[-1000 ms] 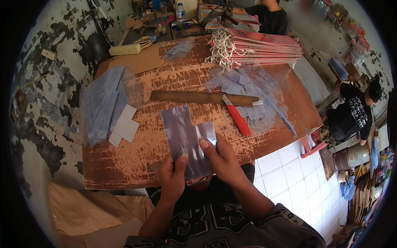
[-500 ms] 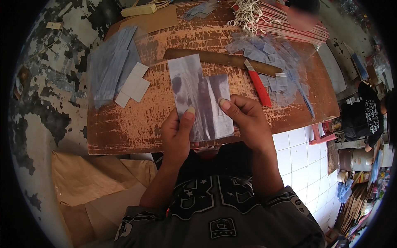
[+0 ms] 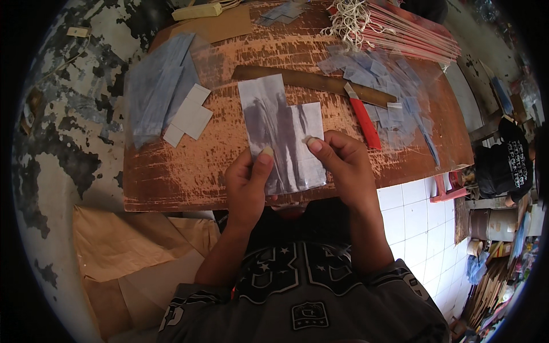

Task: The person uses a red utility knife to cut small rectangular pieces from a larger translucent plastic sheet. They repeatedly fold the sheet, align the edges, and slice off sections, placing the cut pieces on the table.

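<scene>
Between my two hands I hold a shiny, clear plastic sheet (image 3: 286, 128) with a stepped top edge, taller on its left side. My left hand (image 3: 247, 176) is closed on its lower left edge, thumb on top. At the right edge, my right hand (image 3: 346, 166) pinches it with the thumb in front. The sheet is above the near edge of the worn brown table (image 3: 171, 183). Beyond it lies a long flat brown strip (image 3: 314, 82). A red-handled cutter knife (image 3: 363, 121) rests with its blade end against that strip.
Cut plastic pieces (image 3: 389, 74) lie scattered at the right, long plastic sheets (image 3: 160, 91) at the left beside a stepped pale card (image 3: 190, 114). Red sticks with white strings (image 3: 400, 31) are at the far right. Brown paper (image 3: 131, 240) sits below left. Another person (image 3: 509, 160) is at the right.
The view has shifted slightly, so the table's things appear a little further right. Reflections on the plastic sheet differ; both hands keep the same hold.
</scene>
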### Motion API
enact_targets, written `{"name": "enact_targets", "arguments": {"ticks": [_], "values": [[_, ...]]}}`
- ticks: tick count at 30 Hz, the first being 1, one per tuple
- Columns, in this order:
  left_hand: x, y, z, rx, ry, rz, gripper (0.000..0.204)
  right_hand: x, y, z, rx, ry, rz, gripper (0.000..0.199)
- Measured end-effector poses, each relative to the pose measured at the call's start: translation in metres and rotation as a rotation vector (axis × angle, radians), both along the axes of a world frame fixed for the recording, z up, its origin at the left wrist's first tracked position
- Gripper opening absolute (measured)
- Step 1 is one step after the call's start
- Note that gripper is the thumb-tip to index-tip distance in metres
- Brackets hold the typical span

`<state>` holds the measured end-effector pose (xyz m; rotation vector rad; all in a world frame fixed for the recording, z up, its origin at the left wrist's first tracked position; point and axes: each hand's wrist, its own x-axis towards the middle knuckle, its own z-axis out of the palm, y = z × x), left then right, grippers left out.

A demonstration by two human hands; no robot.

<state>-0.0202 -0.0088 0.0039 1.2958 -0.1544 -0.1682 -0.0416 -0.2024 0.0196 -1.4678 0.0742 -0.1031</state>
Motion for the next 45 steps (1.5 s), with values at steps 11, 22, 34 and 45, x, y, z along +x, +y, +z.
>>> {"name": "enact_targets", "arguments": {"ticks": [11, 22, 34, 45], "values": [[0.007, 0.010, 0.001, 0.024, -0.095, -0.079, 0.026, -0.001, -0.001, -0.008, -0.065, -0.020, 0.004, 0.032], [0.023, 0.024, -0.002, -0.085, 0.033, 0.059, 0.026, -0.015, 0.017, -0.019, -0.203, 0.008, 0.115, 0.033], [0.019, 0.030, -0.002, -0.205, 0.146, -0.082, 0.026, -0.018, 0.011, -0.011, -0.025, 0.202, 0.512, 0.037], [0.005, 0.013, 0.002, -0.017, 0.060, -0.094, 0.027, -0.031, -0.006, -0.011, -0.219, 0.075, 0.289, 0.036]]}}
